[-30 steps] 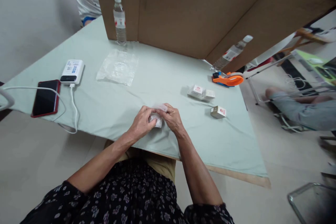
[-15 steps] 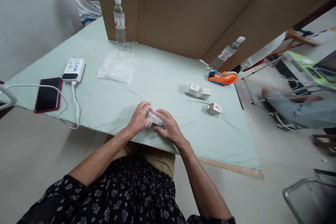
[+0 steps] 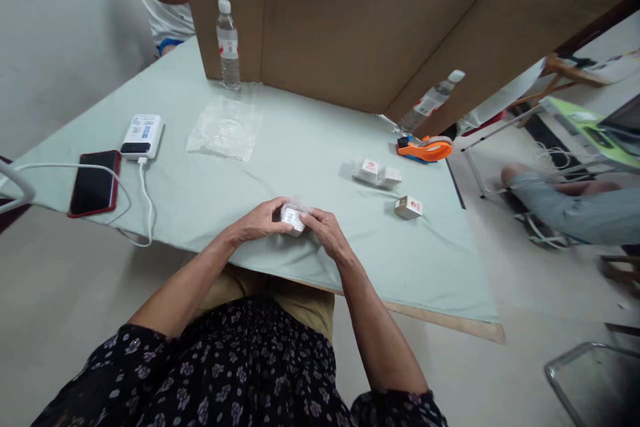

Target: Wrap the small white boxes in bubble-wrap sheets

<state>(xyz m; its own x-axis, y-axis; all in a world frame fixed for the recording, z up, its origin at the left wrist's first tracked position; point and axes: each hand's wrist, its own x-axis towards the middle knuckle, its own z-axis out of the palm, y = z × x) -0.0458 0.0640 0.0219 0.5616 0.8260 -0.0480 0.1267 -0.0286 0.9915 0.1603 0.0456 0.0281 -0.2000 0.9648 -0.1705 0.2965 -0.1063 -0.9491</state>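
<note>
Your left hand (image 3: 260, 221) and right hand (image 3: 327, 229) pinch the small wrapped box (image 3: 292, 219) from both sides, close to your edge of the surface (image 3: 385, 267), and if you squeeze too hard, the thin wrap (image 3: 301, 206) might tear or the box might slip out.

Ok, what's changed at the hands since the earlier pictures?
The held wrapped box appears turned: a printed face now shows between the left hand and right hand. Both hands are still on it. The unwrapped box, flat plastic bag, orange tape dispenser and phone stayed put.
</note>
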